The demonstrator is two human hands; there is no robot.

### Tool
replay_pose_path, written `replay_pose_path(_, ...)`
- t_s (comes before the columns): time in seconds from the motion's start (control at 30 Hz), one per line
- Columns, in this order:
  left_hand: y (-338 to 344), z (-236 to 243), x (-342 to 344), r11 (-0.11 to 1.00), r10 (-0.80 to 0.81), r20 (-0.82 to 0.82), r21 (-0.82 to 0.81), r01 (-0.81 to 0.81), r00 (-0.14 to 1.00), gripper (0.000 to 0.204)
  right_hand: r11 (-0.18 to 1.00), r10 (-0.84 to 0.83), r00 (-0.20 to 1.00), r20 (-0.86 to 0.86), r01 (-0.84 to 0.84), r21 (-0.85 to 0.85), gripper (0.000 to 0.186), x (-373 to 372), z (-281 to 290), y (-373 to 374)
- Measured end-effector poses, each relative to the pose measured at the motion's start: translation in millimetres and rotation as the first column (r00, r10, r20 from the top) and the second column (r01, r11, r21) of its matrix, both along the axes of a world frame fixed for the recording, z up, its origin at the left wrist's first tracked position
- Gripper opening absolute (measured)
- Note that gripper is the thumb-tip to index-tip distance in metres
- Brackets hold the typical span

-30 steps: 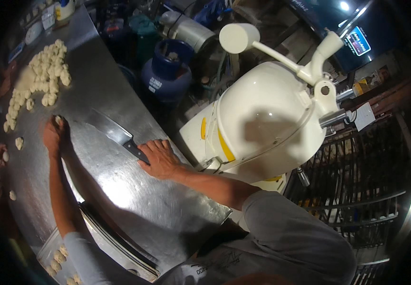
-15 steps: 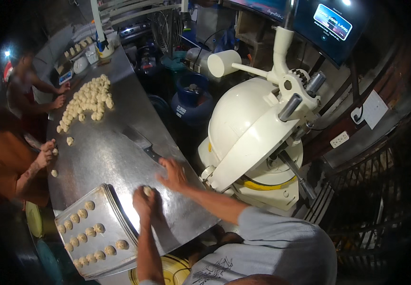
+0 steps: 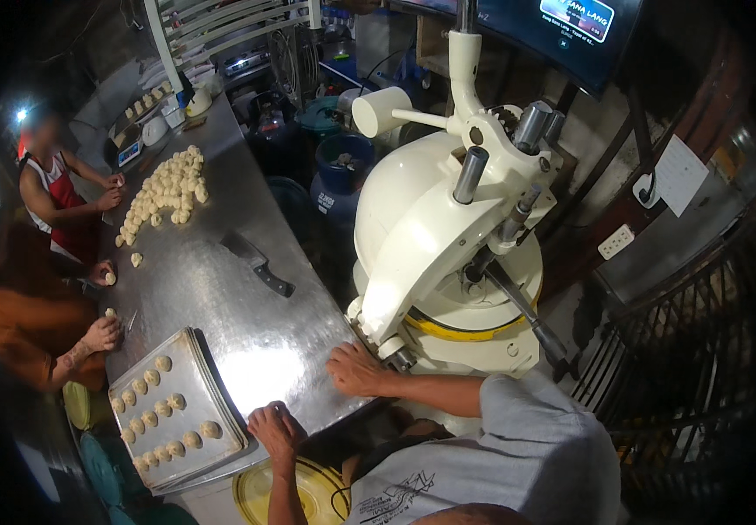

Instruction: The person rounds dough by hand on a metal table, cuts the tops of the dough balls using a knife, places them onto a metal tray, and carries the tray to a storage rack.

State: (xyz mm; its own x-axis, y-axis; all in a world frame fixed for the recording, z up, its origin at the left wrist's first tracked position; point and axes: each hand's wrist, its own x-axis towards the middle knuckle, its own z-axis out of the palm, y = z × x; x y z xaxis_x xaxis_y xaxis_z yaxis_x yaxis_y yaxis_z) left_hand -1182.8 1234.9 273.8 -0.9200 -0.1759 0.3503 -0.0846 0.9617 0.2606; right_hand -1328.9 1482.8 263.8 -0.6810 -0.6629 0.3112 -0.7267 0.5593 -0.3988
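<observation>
My left hand [image 3: 275,427] hangs palm down at the table's near edge, beside a stack of metal baking trays [image 3: 187,337]. Its fingers are loosely bent and somewhat apart, with nothing visible in them. To the right, my right hand [image 3: 356,369] rests at the table edge close to the mixer's foot. Its fingers are curled in, and whatever lies under them is hidden. The top tray carries rows of small round dough pieces [image 3: 163,362]. A cleaver [image 3: 255,262] with a dark handle lies flat on the steel table [image 3: 194,284], well beyond both hands.
A heap of dough balls [image 3: 168,188] lies on the table's far part. Two co-workers [image 3: 67,197] stand along the left side, handling dough. A big cream mixer [image 3: 421,210] stands right of the table. Below the near edge is a yellow tub [image 3: 295,490].
Both hands have come back toward the table's near edge; the right also moved away from the cleaver. The dough piece seen in my left hand is out of sight. The view has shifted.
</observation>
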Motion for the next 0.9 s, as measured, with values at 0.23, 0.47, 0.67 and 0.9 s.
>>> replay_pose_path(0.23, 10.9, -5.1, -53.7, 0.991, -0.027, -0.002, 0.133, 0.027, 1.0, 0.02, 0.995, -0.097, 0.99, -0.105, 0.095, -0.02, 0.012, -20.9, -1.0, -76.7)
replay_pose_path(0.47, -11.8, -24.2, 11.0, 0.963, -0.142, -0.012, 0.229, 0.141, 0.99, 0.032, 0.987, 0.161, 0.977, 0.137, -0.161, -0.01, 0.011, 32.4, -15.6, 6.7)
replay_pose_path(0.67, -9.1, -6.3, -42.6, 0.984, -0.114, 0.049, 0.147, 0.106, 0.992, 0.032, 0.993, -0.104, 0.995, -0.011, 0.104, 0.052, 0.007, -12.8, -1.1, -58.5)
replay_pose_path(0.9, 11.4, -27.6, -42.8, 0.97, -0.101, 0.039, 0.227, 0.09, 0.994, 0.029, 0.996, -0.089, 0.994, 0.063, 0.09, -0.003, 0.015, 1.9, -15.9, -63.7)
